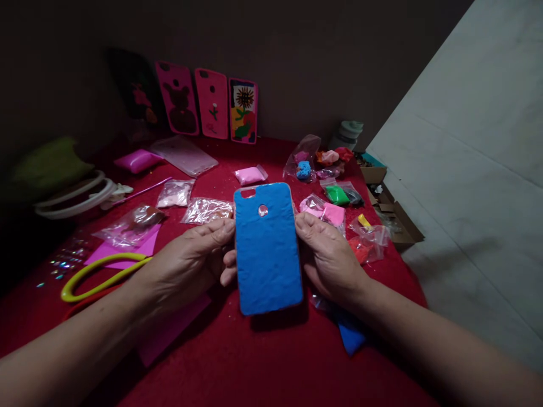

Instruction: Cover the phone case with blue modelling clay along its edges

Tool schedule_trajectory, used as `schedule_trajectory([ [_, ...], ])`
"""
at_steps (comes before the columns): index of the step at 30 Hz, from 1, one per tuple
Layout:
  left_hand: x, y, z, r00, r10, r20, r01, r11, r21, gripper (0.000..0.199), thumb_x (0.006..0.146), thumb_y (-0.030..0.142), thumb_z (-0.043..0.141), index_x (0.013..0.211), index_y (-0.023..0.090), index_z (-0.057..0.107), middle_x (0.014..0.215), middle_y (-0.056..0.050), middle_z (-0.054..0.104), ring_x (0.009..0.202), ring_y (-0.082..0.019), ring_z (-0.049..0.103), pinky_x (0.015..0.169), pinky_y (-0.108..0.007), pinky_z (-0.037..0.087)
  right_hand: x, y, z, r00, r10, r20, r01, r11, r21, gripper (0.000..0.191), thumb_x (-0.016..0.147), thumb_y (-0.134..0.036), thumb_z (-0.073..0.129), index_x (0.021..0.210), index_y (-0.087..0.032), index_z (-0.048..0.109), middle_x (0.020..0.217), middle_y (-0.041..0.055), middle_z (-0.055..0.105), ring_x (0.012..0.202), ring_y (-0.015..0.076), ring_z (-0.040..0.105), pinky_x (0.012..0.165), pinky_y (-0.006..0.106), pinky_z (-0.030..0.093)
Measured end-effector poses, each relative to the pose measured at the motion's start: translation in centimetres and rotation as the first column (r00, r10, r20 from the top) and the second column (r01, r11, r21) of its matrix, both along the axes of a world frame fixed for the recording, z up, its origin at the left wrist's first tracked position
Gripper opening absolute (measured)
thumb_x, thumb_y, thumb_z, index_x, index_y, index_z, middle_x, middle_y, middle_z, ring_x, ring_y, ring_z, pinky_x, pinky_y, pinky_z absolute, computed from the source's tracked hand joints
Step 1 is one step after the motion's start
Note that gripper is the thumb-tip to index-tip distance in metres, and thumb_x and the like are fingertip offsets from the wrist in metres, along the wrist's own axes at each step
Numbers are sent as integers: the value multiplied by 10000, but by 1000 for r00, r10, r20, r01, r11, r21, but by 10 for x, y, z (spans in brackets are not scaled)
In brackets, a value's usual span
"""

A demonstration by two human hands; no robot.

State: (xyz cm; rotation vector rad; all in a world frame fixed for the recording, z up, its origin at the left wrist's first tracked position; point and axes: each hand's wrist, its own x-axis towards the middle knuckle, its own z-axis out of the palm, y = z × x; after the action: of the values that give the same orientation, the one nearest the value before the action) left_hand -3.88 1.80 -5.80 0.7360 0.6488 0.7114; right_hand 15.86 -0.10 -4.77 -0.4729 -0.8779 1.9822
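Between my two hands a phone case (269,260) is held up above the red cloth, its back covered in a layer of blue clay. A camera cutout shows at its top left and a round hole below that. My left hand (203,251) grips the left edge, thumb towards the front and fingers partly behind. On the opposite edge, my right hand (328,251) pinches the case the same way. Below my right hand lies a blue packet (351,336), partly hidden. Yellow-handled scissors (106,277) lie by my left forearm, partly covered by it.
Decorated phone cases (212,104) lean against the back wall. Several bags of coloured clay (337,195) lie on the right of the red cloth (271,367). A clear case (184,155), pink sheets (173,330) and shiny gems (63,263) are on the left. Cardboard boxes (405,223) stand beyond the right edge.
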Motion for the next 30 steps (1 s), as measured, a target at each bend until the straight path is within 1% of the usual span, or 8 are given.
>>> schedule_trajectory([
  [4,2,-2,2,999,5,-33,-5,1000,11,277,966,348,516,762,167,566,605,19,504,465,-82,498,497,-195,454,-2,-2,0,998,-41,54,41,999,3,257,922,-463,594,990,-255,730,927,62,757,894,252,729,888,471,582],
  [7,4,-4,2,999,2,-53,0,999,41,296,977,359,483,759,175,561,611,18,491,469,-87,490,515,-211,465,-3,-4,1,997,-49,60,50,999,-7,334,981,-471,488,1036,-244,726,923,74,756,867,246,735,880,474,583],
  [11,3,-3,0,999,5,-39,-4,1000,20,297,951,373,540,743,163,569,608,19,489,481,-92,495,505,-214,461,-2,-3,2,996,-68,50,66,997,33,408,1030,-396,380,1072,-207,739,988,92,758,912,242,736,894,448,583],
  [15,1,1,-3,1000,18,4,-18,1000,22,289,955,331,544,731,151,570,601,23,490,487,-93,523,499,-206,467,1,-2,1,987,-116,112,112,993,41,323,1002,-343,456,1057,-208,744,1061,82,750,980,238,721,933,431,570],
  [19,0,3,-4,999,35,15,-36,999,26,238,976,284,508,797,155,596,606,29,497,486,-87,522,502,-195,479,4,-2,-3,950,-261,172,262,965,16,71,899,-275,654,909,-216,692,962,50,755,899,215,728,863,396,590],
  [22,-1,3,-3,1000,19,7,-19,999,27,263,973,297,514,767,150,586,605,25,511,471,-80,519,489,-188,469,5,-3,-6,924,-325,200,327,945,22,65,881,-253,685,873,-219,630,922,33,746,872,201,728,845,376,588],
  [25,0,2,-3,1000,9,-1,-9,999,41,298,965,336,531,737,148,577,604,22,519,455,-70,499,485,-186,458,4,-5,-7,926,-320,202,318,947,42,60,905,-263,657,901,-235,604,948,29,746,889,207,732,854,388,587],
  [30,1,2,-3,999,12,-37,-10,998,59,311,966,361,525,738,157,581,604,18,508,473,-74,478,480,-179,431,2,-8,-6,962,-242,128,237,970,56,35,972,-250,555,968,-251,590,1008,49,758,942,230,741,875,434,588],
])
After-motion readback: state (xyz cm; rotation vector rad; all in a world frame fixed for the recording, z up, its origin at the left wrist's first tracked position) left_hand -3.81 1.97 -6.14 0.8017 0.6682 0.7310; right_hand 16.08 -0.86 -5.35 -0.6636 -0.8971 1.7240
